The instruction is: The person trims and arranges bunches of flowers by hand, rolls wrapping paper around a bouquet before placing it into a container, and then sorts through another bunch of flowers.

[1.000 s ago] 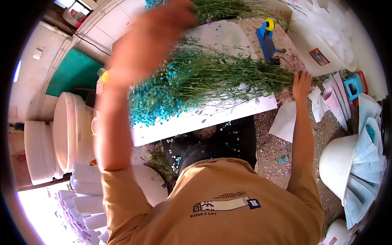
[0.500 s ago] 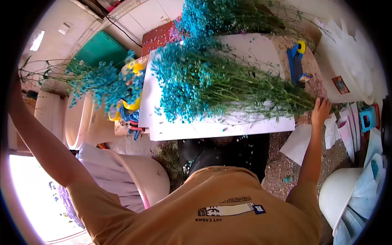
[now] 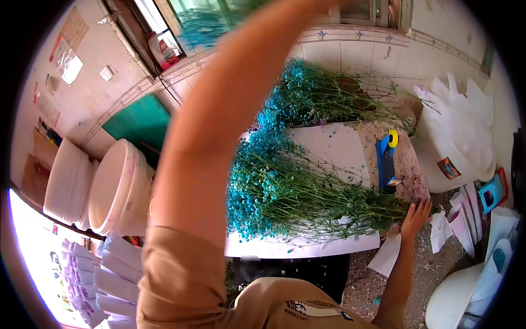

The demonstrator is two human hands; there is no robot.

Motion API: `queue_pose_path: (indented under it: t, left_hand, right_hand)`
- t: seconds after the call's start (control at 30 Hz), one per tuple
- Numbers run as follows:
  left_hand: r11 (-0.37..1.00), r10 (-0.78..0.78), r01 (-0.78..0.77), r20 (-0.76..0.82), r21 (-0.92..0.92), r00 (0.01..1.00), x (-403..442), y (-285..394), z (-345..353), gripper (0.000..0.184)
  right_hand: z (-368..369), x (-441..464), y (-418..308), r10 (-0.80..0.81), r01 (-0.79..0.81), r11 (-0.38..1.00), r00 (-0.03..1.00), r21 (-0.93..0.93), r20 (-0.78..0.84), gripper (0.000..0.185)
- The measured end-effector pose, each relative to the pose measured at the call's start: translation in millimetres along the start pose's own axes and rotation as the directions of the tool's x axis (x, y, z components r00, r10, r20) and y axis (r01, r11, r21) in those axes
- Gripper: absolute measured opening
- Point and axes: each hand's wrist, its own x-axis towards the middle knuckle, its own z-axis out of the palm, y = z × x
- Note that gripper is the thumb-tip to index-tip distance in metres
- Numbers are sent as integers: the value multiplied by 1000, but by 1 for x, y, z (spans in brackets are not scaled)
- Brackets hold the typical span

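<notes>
A big bunch of blue-dyed baby's breath (image 3: pixel 307 192) lies on white paper (image 3: pixel 307 249), with blooms to the left and green stems to the right. My right hand (image 3: pixel 417 218) is at the stem ends by the table's right edge, its fingers closed over them. Across the picture my left arm is raised, blurred; the left hand lies beyond the top edge. Smeared blue blooms (image 3: pixel 205 27) show behind that arm near the top. Farther back rests a second pile of blue baby's breath (image 3: pixel 312 82).
A blue tape dispenser (image 3: pixel 386 164) with yellow tape stands on the table's right side. White buckets (image 3: pixel 112 186) and a green board (image 3: pixel 137 123) are at left. White wrapping sheets (image 3: pixel 466 120) sit at back right. Paper scraps (image 3: pixel 386 256) lie near the right arm.
My left arm has swung from the far left up across the front, and the loose blue flowers moved from the left to the top. My right hand stays at the stem ends. The view has tilted up.
</notes>
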Motion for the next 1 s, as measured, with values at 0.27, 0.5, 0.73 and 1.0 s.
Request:
queue_pose_path:
  t: [0.27, 0.5, 0.73, 1.0]
  left_hand:
    - [99, 747, 120, 153, -988, 646, -278, 136, -58, 44]
    - [-153, 440, 964, 859, -216, 262, -531, 54, -138, 59]
    - [-869, 89, 494, 990, 24, 109, -613, 36, -161, 92]
    - [-979, -114, 147, 978, -140, 174, -604, 31, -139, 108]
  right_hand:
    - [-21, 9, 2, 46, -40, 998, 985, -41, 168, 56]
    - [-158, 65, -184, -123, -138, 767, 926, 626, 356, 42]
    - [-63, 126, -460, -458, -265, 643, 620, 719, 637, 86]
    - [46, 49, -525, -455, -439, 710, 311, 550, 835, 68]
